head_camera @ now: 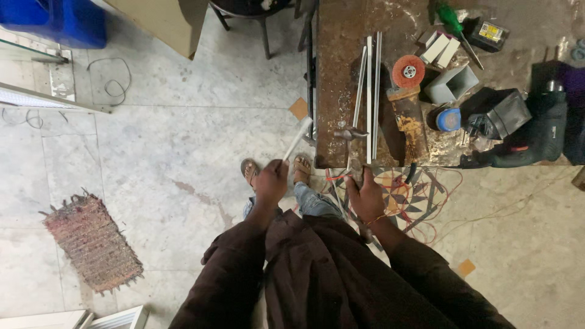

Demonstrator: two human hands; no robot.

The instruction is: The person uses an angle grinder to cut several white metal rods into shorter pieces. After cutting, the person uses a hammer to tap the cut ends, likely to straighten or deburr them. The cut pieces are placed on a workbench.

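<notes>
I have the left hand closed around the near end of a short pale metal strip, which slants up and to the right from the fist toward the near left corner of the rusty brown metal workbench. Its far end hangs just beside the bench edge, over the grey stone floor.

My right hand is curled at the near edge of the bench, fingers wrapped over something thin there. I cannot tell exactly what it grips; it sits at the near ends of the long pale aluminium strips that lie lengthwise on the benchtop, running from far to near. A steel hammer lies beside them on their left, head toward me, its handle pointing away.

Just right of the strips rests a rust-coated angle grinder with an orange flap disc. Further right are a grey square metal channel piece, a small blue round cap and a dark green and black power drill. A green-handled screwdriver lies at the far side.

On the floor to the near left is a frayed reddish woven mat. A patterned tile with tangled red wires shows under the bench edge near my right hand.
</notes>
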